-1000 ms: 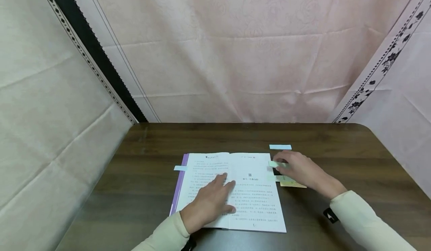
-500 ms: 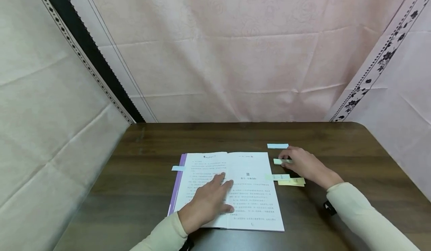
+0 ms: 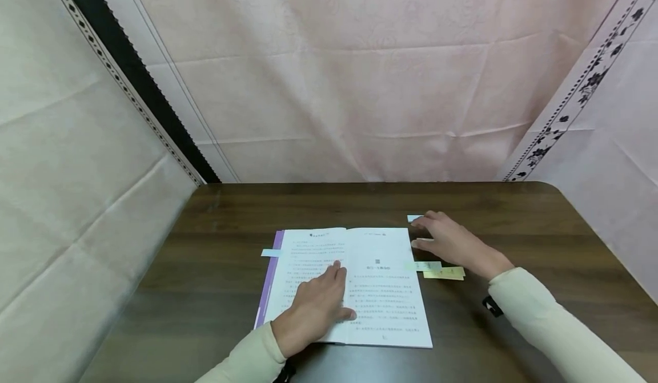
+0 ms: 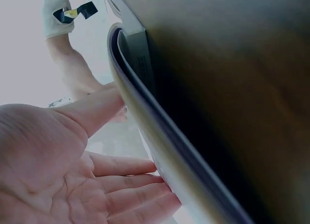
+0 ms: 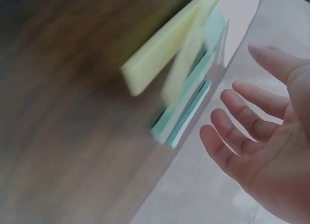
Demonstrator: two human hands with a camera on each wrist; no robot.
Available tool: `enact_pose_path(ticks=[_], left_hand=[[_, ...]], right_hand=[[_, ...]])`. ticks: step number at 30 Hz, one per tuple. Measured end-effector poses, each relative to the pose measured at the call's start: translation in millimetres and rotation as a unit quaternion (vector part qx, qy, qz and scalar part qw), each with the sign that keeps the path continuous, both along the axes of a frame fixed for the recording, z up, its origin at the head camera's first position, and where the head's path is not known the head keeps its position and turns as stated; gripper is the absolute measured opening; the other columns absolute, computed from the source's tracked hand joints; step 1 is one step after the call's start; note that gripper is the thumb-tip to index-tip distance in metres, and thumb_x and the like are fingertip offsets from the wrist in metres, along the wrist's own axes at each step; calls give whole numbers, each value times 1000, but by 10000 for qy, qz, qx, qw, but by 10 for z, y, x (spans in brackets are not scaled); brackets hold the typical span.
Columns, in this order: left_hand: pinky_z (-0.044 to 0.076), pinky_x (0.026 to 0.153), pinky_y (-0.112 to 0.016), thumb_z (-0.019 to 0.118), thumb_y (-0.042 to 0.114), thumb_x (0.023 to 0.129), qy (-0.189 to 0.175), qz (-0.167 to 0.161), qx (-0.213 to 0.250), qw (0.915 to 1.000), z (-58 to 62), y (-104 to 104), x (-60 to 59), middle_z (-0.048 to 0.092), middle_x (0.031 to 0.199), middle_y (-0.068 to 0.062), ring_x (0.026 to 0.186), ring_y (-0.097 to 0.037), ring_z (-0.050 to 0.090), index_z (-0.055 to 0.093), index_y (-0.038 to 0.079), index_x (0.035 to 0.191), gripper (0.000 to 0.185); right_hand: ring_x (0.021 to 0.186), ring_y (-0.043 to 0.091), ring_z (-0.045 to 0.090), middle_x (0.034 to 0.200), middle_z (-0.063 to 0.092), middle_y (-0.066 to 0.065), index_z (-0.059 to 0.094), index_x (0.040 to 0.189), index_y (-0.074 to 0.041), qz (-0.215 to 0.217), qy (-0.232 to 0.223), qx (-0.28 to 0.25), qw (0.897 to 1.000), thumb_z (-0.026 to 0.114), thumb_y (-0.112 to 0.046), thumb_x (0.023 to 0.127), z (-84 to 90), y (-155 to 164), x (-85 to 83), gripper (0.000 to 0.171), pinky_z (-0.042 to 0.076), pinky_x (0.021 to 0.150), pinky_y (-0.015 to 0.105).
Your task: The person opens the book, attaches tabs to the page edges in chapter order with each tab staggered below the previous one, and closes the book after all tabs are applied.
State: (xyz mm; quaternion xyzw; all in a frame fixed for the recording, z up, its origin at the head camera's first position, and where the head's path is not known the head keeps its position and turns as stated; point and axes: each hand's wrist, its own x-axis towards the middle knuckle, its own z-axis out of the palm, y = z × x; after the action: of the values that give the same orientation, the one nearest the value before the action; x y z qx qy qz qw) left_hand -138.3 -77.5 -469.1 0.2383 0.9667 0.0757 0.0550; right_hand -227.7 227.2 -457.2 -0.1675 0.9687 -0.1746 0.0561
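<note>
An open book [image 3: 382, 309] with printed pages lies on the table, its purple cover edge showing at left. My left hand [image 3: 313, 309] rests on the pages near the fold, fingers extended; the left wrist view also shows the fingers [image 4: 131, 195] straight against the paper. Beyond the book's upper right corner, my right hand [image 3: 452, 240] hovers over sticky note pads, fingers apart and holding nothing. It partly covers a blue pad [image 3: 413, 218] and mostly hides a green pad [image 5: 181, 107]. A green sticky note [image 3: 429, 266] sticks out from the right page.
Yellow sticky notes [image 3: 447, 273] lie just right of the book, partly under the green note. A light blue tab [image 3: 270, 253] juts from the book's left edge. The brown wooden table [image 3: 205, 314] meets a hanging pale cloth [image 3: 334, 86] at the back.
My right hand drew the green pad away from the page edge to the right, then let it go and shifted up and left towards the blue pad. The left hand stays on the book.
</note>
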Motion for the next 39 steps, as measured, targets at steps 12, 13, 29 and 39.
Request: enact_pose_path(ticks=[12, 13, 29, 39], left_hand=[[60, 64, -42, 90, 48, 79, 167, -75, -90, 9998, -31, 42, 9, 59, 148, -20, 112, -30, 72, 61, -1, 139, 84], [60, 63, -42, 90, 49, 79, 198, -89, -99, 9997, -25, 42, 7, 60, 147, -20, 111, -30, 72, 62, -1, 139, 83], [60, 62, -41, 89, 50, 79, 238, -118, -234, 9994, -7, 31, 19, 60, 146, -20, 108, -29, 73, 62, -2, 139, 84], [58, 98, -56, 80, 44, 93, -110, -653, -342, 9972, 50, 44, 107, 50, 158, -22, 144, -41, 51, 58, 5, 148, 72]], right_hand=[[125, 42, 56, 137, 63, 19, 69, 138, -6, 392, 71, 873, 9954, 87, -43, 86, -51, -338, -85, 67, 48, 102, 63], [120, 39, 58, 131, 65, 17, 71, 135, -7, 439, 180, 948, 9944, 88, -42, 86, -50, -349, -77, 63, 48, 99, 62], [107, 33, 61, 120, 69, 12, 73, 130, -8, 514, 398, 1016, 9927, 90, -39, 84, -56, -422, -65, 59, 49, 99, 63], [119, 41, 61, 142, 60, 23, 67, 139, -6, 444, -157, 383, 9982, 87, -39, 88, -9, -404, -111, 64, 56, 84, 49]])
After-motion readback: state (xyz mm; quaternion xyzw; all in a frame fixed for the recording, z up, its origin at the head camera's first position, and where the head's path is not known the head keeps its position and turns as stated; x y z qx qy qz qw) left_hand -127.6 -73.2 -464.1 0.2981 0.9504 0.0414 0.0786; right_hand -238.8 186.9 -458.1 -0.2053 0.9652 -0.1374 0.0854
